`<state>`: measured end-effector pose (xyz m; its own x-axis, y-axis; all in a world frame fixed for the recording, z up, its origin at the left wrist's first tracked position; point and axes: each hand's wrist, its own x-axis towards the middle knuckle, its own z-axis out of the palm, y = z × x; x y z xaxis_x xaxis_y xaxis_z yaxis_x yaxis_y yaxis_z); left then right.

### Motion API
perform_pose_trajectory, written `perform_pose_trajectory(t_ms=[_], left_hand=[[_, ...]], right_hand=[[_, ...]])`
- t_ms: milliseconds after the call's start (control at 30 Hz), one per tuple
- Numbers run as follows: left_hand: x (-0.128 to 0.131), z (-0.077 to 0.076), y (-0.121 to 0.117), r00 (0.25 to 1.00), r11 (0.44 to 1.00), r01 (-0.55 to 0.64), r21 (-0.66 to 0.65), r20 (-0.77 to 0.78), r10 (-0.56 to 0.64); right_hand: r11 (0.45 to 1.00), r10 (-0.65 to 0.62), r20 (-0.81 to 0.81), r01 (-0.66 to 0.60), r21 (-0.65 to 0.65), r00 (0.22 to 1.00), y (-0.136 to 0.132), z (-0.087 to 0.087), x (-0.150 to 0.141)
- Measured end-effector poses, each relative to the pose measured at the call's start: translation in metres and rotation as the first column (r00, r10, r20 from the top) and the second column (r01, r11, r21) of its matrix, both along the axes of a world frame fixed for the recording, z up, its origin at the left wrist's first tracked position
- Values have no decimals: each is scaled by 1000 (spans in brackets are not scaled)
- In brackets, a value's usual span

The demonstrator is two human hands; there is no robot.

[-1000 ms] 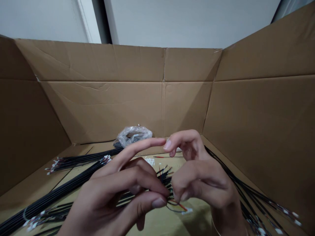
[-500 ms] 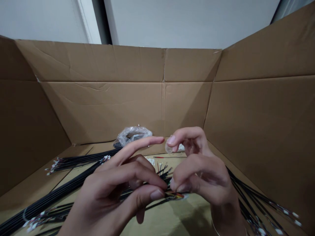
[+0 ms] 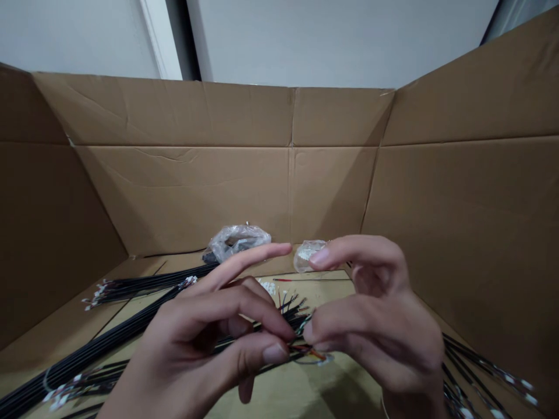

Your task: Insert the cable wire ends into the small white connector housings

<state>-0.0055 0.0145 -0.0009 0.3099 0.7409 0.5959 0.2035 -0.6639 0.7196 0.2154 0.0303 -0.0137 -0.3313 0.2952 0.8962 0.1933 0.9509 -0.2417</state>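
Observation:
My left hand (image 3: 227, 326) is closed in a pinch, thumb against fingers, on a black cable that its fingertips mostly cover; its index finger points out to the right. Close by on the right, my right hand (image 3: 371, 314) pinches thin wires (image 3: 302, 326) at the cable's end, with its index finger raised. Just below the fingertips, orange, yellow and dark wires (image 3: 315, 352) end near a small whitish connector (image 3: 325, 360). Behind the hands lie black cables with bare coloured wire ends (image 3: 290, 305).
Bundles of black cables (image 3: 105, 343) with white connectors lie at left, and more cables (image 3: 484, 364) at right. At the back are a clear plastic bag (image 3: 238, 240), a smaller bag (image 3: 303, 256), loose white connectors (image 3: 267, 286) and a thin red-ended rod (image 3: 283, 280). Cardboard walls (image 3: 196, 192) surround the surface.
My right hand has shifted to the right, drawing slightly away from my left, and its index finger has moved right, uncovering the small bag. My left hand has hardly moved.

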Motion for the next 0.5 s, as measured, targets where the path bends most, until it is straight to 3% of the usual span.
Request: perform_pose_trajectory(t_ms=[100, 200, 300, 500], left_hand=[[-2, 0, -1, 1000, 997, 14, -79, 28, -12], [-5, 0, -2, 1000, 999, 6, -50, -12, -6], [-6, 0, -3, 998, 1000, -12, -5, -58, 12], [-2, 0, -2, 995, 999, -27, -31, -95, 24]], right_hand=[[996, -89, 41, 87, 37, 995, -7, -1, 0], [994, -108, -36, 109, 32, 994, -11, -4, -4], [993, -114, -91, 117, 28, 989, -12, -6, -7], [998, -51, -10, 51, 30, 999, -3, -3, -2]])
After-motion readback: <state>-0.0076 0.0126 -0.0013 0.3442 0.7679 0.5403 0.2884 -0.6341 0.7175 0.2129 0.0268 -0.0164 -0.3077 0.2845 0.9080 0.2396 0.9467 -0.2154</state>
